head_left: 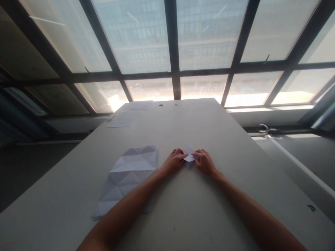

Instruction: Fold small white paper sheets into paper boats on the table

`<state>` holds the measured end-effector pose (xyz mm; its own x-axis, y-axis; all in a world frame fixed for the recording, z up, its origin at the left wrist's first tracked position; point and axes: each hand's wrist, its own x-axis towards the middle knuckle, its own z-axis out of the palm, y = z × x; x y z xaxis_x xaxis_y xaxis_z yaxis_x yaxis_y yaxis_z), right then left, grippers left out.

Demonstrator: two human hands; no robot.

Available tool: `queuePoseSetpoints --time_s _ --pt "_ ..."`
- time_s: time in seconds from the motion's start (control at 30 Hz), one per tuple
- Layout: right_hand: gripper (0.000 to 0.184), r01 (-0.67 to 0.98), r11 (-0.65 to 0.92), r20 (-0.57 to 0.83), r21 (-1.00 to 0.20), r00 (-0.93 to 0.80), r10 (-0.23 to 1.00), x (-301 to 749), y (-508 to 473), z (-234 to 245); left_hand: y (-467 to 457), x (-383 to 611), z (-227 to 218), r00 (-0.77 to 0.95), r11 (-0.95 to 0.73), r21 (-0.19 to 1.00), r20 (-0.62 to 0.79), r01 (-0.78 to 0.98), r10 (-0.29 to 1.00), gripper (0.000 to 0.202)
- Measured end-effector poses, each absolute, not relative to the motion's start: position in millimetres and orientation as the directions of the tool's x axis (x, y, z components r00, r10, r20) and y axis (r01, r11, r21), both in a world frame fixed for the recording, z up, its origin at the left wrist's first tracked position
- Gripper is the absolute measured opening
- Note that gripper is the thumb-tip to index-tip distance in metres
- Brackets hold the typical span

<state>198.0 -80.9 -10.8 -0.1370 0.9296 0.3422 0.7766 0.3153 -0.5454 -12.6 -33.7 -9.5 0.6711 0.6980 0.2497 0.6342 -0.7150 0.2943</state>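
Observation:
A small folded piece of white paper (188,153) lies on the grey table (199,118) in front of me. My left hand (174,162) pinches its left side with curled fingers. My right hand (205,162) pinches its right side, fingers closed on the paper. Both forearms rest along the tabletop. Left of my left forearm lies a larger white sheet (129,174), flat and marked all over with creases; my arm covers its lower right corner.
More white sheets (123,120) lie at the table's far left, and a stack of paper (138,104) sits near the far edge. A pair of scissors (265,129) lies on the ledge to the right. Large windows stand behind the table.

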Motion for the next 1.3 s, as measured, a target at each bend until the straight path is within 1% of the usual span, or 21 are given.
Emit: queuePoseSetpoints --time_s 0.1,0.2,0.27,0.37,0.47,0.63,0.8,1.03,1.23,1.3 --pt "0.035 0.787 0.338 0.337 -0.516 -0.177 0.925 199.0 -80.5 -12.3 -32.1 -12.8 -10.9 0.657 -0.711 0.310 0.274 0.631 0.702 0.035" --pt "0.021 0.789 0.331 0.358 -0.518 -0.151 0.922 200.1 -77.8 -15.3 -28.5 -13.0 -13.7 0.638 -0.705 0.344 0.301 0.620 0.709 0.033" --pt "0.016 0.780 0.314 0.363 -0.541 -0.120 0.924 201.2 -74.9 -18.2 -26.5 -13.4 -14.9 0.613 -0.693 0.378 0.324 0.614 0.720 0.031" --pt "0.018 0.759 0.312 0.376 -0.571 -0.097 0.922 202.9 -71.2 -21.6 -24.7 -14.3 -15.2 0.562 -0.668 0.414 0.362 0.618 0.744 0.028" --pt "0.020 0.768 0.297 0.383 -0.567 -0.074 0.921 203.8 -69.9 -22.3 -23.8 -15.2 -14.6 0.522 -0.644 0.411 0.378 0.645 0.765 0.028" --pt "0.024 0.806 0.179 0.338 -0.564 0.028 0.941 204.8 -70.3 -20.9 -22.9 -16.0 -14.3 0.481 -0.603 0.428 0.367 0.673 0.796 0.024" --pt "0.025 0.824 0.109 0.312 -0.557 0.086 0.946 204.0 -71.0 -20.0 -24.5 -16.1 -11.7 0.446 -0.559 0.431 0.341 0.708 0.827 0.023" --pt "0.021 0.871 0.036 0.277 -0.491 0.117 0.954 203.0 -73.4 -18.8 -28.5 -14.0 -6.8 0.386 -0.475 0.399 0.287 0.784 0.877 0.020" --pt "0.018 0.894 0.030 0.293 -0.447 0.115 0.949 203.0 -73.0 -22.6 -27.4 -14.5 -10.0 0.373 -0.477 0.389 0.314 0.788 0.873 0.015" --pt "0.017 0.897 0.033 0.305 -0.441 0.115 0.945 203.1 -72.4 -23.5 -26.7 -15.7 -10.6 0.371 -0.481 0.387 0.327 0.787 0.869 0.016"
